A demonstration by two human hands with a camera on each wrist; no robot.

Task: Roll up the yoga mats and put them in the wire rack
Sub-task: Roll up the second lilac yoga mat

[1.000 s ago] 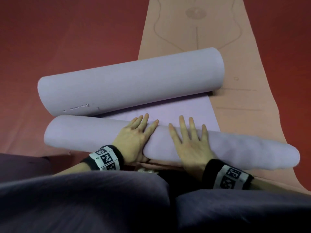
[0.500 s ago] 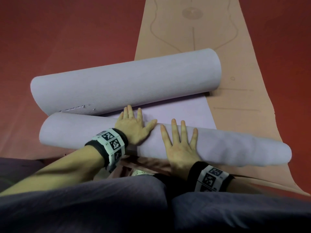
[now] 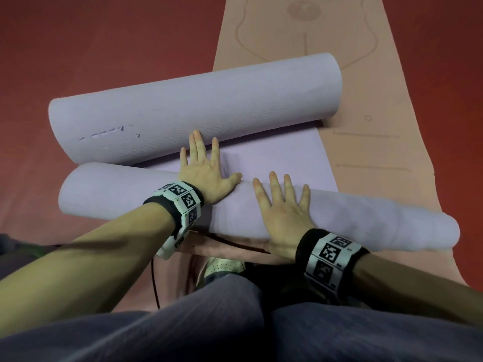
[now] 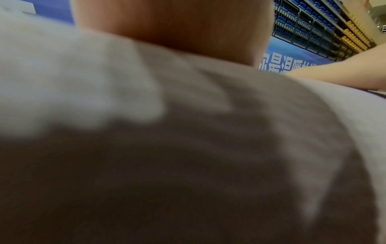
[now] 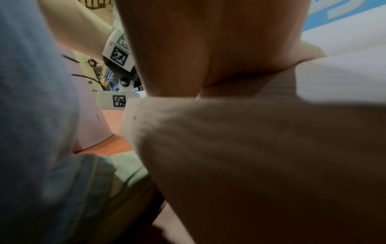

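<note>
A lilac yoga mat lies across a flat peach yoga mat [image 3: 392, 142]. Its near end forms a thin roll [image 3: 366, 220] and its far end a thick roll [image 3: 209, 100], with a short flat strip [image 3: 287, 158] between them. My left hand [image 3: 206, 171] lies flat with straight fingers over the near roll, fingertips reaching the far roll. My right hand [image 3: 282, 207] presses flat on top of the near roll, fingers spread. Both wrist views show only a blurred palm [image 4: 167, 24] against lilac mat [image 5: 250, 148]. No wire rack is in view.
Red floor [image 3: 104, 35] surrounds the mats. My knees in dark trousers [image 3: 209, 322] fill the near edge, with a light shoe [image 3: 224, 265] between them. A thin black cable [image 3: 154, 280] hangs from the left wristband. Blue and yellow stadium seats [image 4: 313, 29] show far off.
The left hand has slid forward over the near roll until its fingertips reach the far roll. The near roll has moved slightly toward the far roll. The right hand stays flat on it.
</note>
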